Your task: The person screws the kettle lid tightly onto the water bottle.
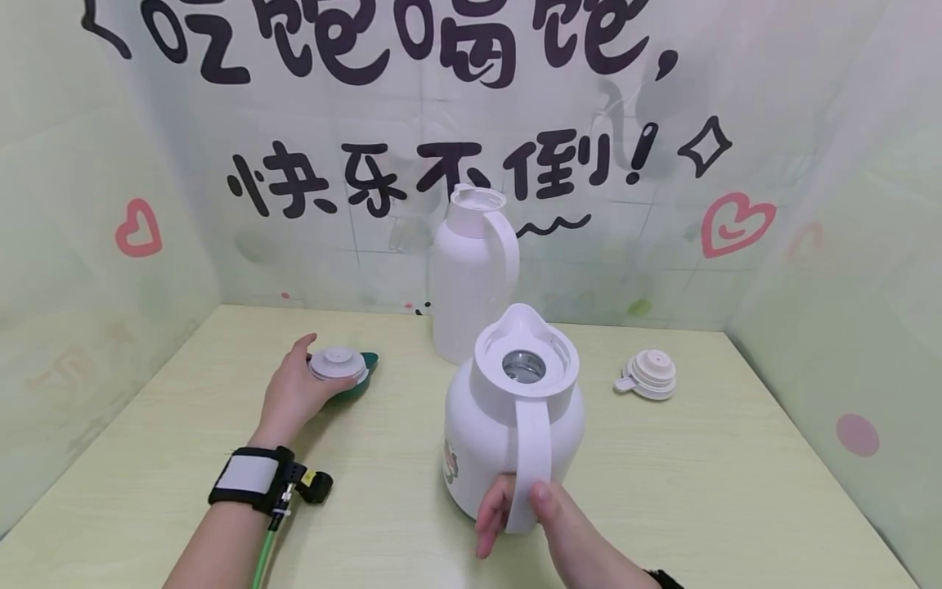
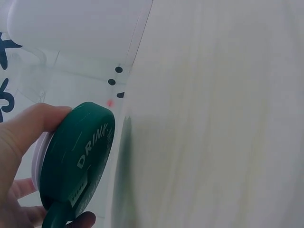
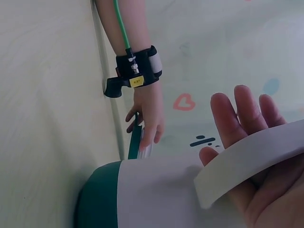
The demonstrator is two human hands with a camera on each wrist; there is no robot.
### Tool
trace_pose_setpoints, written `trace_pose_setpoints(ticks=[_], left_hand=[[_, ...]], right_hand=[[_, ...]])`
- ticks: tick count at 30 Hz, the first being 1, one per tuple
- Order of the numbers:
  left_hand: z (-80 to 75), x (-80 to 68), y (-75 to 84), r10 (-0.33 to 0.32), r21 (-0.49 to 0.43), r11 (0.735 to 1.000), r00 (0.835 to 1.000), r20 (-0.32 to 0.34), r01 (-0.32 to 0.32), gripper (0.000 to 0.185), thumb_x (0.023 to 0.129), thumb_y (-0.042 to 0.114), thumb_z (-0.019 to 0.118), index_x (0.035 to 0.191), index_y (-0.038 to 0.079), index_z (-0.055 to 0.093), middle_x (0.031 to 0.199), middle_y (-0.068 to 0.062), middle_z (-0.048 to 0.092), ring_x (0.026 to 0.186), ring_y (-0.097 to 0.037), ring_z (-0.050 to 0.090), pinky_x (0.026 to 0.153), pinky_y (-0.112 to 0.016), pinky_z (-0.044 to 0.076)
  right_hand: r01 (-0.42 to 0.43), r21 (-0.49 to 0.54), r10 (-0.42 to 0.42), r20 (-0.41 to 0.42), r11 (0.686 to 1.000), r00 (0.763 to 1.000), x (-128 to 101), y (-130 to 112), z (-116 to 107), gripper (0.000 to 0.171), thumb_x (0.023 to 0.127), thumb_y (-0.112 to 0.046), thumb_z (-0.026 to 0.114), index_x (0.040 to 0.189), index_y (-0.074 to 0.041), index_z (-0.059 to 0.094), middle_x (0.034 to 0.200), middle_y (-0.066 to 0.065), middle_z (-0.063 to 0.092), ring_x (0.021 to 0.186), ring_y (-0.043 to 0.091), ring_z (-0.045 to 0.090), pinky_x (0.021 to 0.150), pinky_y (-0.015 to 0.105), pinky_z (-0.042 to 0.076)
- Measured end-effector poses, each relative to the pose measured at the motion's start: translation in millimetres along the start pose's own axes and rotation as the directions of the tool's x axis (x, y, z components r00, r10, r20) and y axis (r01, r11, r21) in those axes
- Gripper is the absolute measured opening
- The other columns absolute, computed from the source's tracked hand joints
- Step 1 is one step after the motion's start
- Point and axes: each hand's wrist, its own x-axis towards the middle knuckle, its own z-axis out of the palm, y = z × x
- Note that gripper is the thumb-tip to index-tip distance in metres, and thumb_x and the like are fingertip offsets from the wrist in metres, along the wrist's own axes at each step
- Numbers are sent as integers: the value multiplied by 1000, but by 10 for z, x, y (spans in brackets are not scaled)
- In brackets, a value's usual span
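My left hand (image 1: pixel 302 386) grips a round green lid (image 2: pixel 78 156) by its rim. Its white plug side (image 1: pixel 338 364) faces up, and its green face, lettered "DRINK", faces the table, with a narrow gap between. At the front of the table stands a squat white thermos jug (image 1: pixel 471 409) with a green base (image 3: pixel 99 194). Its mouth is uncovered and shows a metallic inside. My right hand (image 1: pixel 548 523) is at the jug's handle (image 3: pixel 256 161), fingers passed through it and fairly straight, thumb on the other side.
Behind the jug, a taller white thermos (image 1: pixel 467 270) stands near the back wall, its handle toward the right. A white stopper (image 1: pixel 651 374) lies on the table (image 1: pixel 736 458) at the right. Printed walls (image 1: pixel 324 270) enclose the table at the back and both sides.
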Motion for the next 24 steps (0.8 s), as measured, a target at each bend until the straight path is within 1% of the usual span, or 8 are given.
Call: trace_pose_setpoints(ticks=[4,8,13,16,20,24], left_hand=[[-12,-1,22,0,-1,1000,1000,-9,0,101,75,31,82,148,-2,21,135,-33,40,119,-46,42,92,-60,37],[-27,-6,43,-5,-15,1000,1000,-14,5,101,75,32,82,149,-1,21,136,-32,40,120,-46,42,93,-60,36],[-37,-5,67,-6,-23,1000,1000,-15,6,102,75,32,82,149,0,21,137,-32,40,120,-45,42,94,-61,35],[-37,-1,72,-8,-19,1000,1000,-16,8,101,75,32,82,149,1,21,136,-32,40,120,-46,43,93,-61,35],[-40,3,70,-12,-11,1000,1000,-22,12,102,74,32,82,149,1,21,137,-31,41,120,-46,43,92,-62,35],[-43,8,60,-18,-2,1000,999,-27,18,102,74,33,82,149,2,22,137,-30,41,121,-46,42,91,-63,34]], right_hand=[[-34,-34,34,14,999,999,-11,-50,-9,64,104,-44,7,106,-3,56,88,13,65,92,22,59,89,30,38],[-60,-109,63,24,992,998,-23,-98,-24,60,106,-39,7,110,-5,56,93,8,66,98,20,58,92,28,36],[-127,-186,131,9,974,991,-38,-173,-50,54,107,-34,10,111,-9,58,96,1,66,101,16,57,92,25,35],[-147,-225,150,0,963,989,-41,-210,-63,53,107,-32,12,111,-11,60,97,-2,65,102,14,56,92,25,35],[-143,-257,146,-7,956,989,-43,-226,-74,51,108,-31,14,112,-10,61,98,-2,66,102,13,57,92,25,37],[-165,-250,168,-7,954,986,-44,-234,-73,53,107,-32,14,111,-8,61,99,-1,66,102,13,57,90,26,39]])
